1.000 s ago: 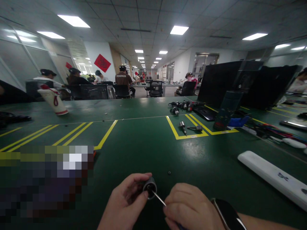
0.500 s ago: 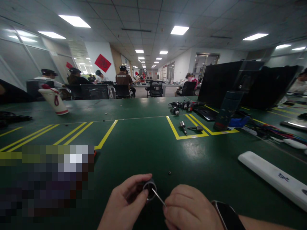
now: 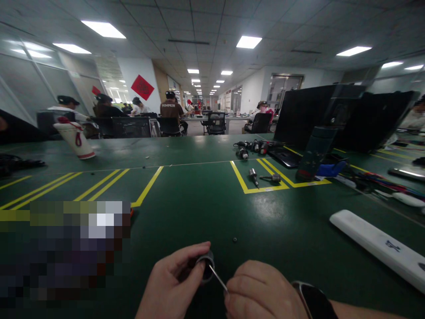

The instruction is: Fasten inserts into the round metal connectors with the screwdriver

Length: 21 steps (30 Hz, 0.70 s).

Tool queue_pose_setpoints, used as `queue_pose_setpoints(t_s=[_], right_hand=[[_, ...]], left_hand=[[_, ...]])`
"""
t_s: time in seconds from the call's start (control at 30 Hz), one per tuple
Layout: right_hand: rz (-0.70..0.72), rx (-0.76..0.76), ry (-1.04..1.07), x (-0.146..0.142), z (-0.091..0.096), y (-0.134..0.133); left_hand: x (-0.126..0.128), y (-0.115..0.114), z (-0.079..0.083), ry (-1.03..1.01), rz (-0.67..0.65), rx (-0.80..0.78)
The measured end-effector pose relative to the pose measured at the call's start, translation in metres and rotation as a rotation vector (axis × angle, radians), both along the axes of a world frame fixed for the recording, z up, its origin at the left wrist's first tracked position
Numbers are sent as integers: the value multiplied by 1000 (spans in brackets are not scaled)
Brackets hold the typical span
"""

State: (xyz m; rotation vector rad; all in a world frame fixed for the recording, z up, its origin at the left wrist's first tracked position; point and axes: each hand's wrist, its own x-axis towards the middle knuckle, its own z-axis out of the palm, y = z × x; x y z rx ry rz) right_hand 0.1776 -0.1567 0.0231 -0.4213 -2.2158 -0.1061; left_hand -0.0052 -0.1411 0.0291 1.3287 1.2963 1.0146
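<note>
My left hand [image 3: 171,283] is closed round a small dark cylindrical part [image 3: 206,264] with a metal rim, its open end turned toward my right hand. My right hand [image 3: 262,292], with a dark watch [image 3: 314,301] on its wrist, pinches a thin metal tool [image 3: 217,279]. The tool's tip sits in the mouth of the cylindrical part. Both hands hover low over the green table [image 3: 206,208] at its near edge. A tiny dark screw [image 3: 234,239] lies on the table just beyond the hands.
Two small metal parts [image 3: 254,175] lie in a yellow-lined box, with more dark parts [image 3: 252,146] behind. A white bar [image 3: 378,246] lies at right, monitors [image 3: 308,113] and cables beyond it. A white cup [image 3: 75,139] stands far left. People sit at desks behind.
Both hands have drifted slightly down and toward me, the right hand sinking lower in the picture; the tool stays in the part's mouth.
</note>
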Motion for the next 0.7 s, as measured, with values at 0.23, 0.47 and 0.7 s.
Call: queue_pose_setpoints(t_s=[0.23, 0.47, 0.7], right_hand=[[-25, -4, -18, -1, -3, -1], [-87, -14, -13, -2, -7, -3], [-38, -61, -2, -1, -4, -1]], left_hand=[[-1, 1, -2, 54, -8, 70], [1, 1, -2, 67, -1, 86], [0, 2, -5, 55, -7, 55]])
